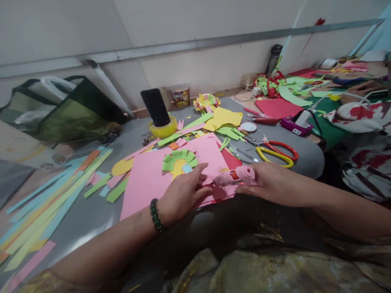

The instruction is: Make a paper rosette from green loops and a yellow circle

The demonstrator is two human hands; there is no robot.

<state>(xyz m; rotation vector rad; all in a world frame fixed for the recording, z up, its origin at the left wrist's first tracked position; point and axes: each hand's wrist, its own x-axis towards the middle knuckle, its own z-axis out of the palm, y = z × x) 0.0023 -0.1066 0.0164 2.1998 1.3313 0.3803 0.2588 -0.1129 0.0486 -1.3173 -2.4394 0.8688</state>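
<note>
My right hand (270, 185) grips a pink hot glue gun (235, 177), its nozzle pointing left toward the fingertips of my other hand. Bent fingers of my left hand (186, 189) close together just before the nozzle; whatever they pinch is too small and hidden to name. Beneath that hand lie pink paper sheets (146, 179), with a red sheet (230, 158) showing at their right edge. A paper flower with a fringed green rim (180, 156) and yellow middle rests on the pink paper, beyond my left hand. A small light blue piece sits on it.
Paper strips (61, 191) spread over the table's left. A phone (155, 108) leans in a yellow tape roll (165, 127). Scissors (276, 152) and a purple power strip (296, 126) lie right. A finished-looking paper flower (207, 101) stands behind. Another person's hand (363, 91) shows far right.
</note>
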